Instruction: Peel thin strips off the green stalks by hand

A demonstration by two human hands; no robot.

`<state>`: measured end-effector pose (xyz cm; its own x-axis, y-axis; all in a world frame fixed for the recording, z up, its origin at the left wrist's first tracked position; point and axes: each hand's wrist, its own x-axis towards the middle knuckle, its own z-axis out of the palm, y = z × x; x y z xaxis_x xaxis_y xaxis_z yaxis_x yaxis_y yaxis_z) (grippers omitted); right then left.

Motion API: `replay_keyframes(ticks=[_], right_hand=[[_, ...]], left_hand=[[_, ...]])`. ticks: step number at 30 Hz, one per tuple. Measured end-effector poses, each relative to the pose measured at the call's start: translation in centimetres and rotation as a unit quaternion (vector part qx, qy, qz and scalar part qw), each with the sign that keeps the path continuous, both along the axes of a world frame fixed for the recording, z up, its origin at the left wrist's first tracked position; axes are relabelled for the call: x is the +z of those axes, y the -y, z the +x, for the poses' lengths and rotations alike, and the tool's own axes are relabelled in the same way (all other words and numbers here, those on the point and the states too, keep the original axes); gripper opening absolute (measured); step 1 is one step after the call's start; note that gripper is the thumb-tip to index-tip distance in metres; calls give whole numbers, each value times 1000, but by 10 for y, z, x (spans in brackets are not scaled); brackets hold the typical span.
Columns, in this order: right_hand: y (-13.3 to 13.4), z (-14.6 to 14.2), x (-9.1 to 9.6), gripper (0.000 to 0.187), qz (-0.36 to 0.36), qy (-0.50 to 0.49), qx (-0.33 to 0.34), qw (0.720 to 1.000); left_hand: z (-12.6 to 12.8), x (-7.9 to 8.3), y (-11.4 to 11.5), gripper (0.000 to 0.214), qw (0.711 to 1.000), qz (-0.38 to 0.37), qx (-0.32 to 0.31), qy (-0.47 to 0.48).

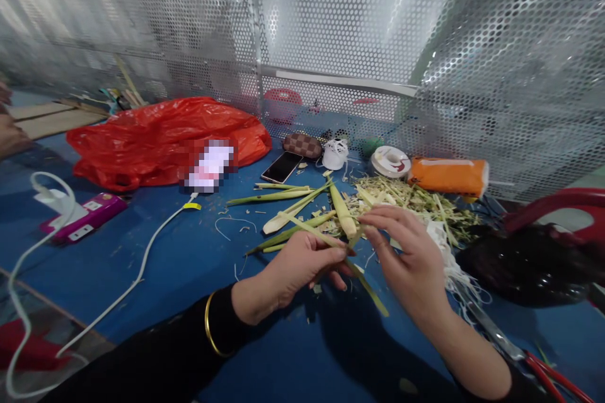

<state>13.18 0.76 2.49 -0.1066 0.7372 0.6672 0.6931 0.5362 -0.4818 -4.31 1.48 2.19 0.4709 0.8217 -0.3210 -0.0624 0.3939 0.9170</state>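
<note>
My left hand is closed, thumb and fingers pinching a long pale-green plant strip, whose narrow end hangs down to the right. Close by on the right, my right hand has its thumb and fingertips drawn together near the top of the strip. What lies between those fingertips is too small to make out. Just beyond both hands lies a thick pale stalk, its cut end toward me. More green stalks and leaves are spread on the blue table to the left of it.
A heap of shredded plant trimmings lies at the right, beside white threads, red-handled scissors and a black plastic bag. Behind are a tape roll, an orange packet, phones and a red bag. A white cable crosses the left.
</note>
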Motion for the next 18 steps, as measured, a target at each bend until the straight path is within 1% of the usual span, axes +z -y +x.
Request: replay_keyframes(ticks=[2,3,5,8,10,14,18], right_hand=[[2,-4,0,11,-14,75,42,996],[4,-7,-1,9,-29,99,61,993],[7,-12,-2,7,-61,110,88,988],[10,-19,-5,7,-100,57,105,988],[11,-22,-6,8,-128,12,104,986],[13,-24,-9,12,-173,-46,86,980],[14,-24,-10,14,-173,-62,60,981]], left_hand=[[3,-1,3,14,999,23,-20,-18],[5,-3,5,15,999,29,-30,-25],[7,-8,7,20,997,40,-43,-40],[10,-16,10,23,996,42,-50,-52],[11,-19,10,22,997,38,-50,-52],[12,-15,12,20,996,35,-67,-51],[11,-11,13,16,994,18,-92,-51]])
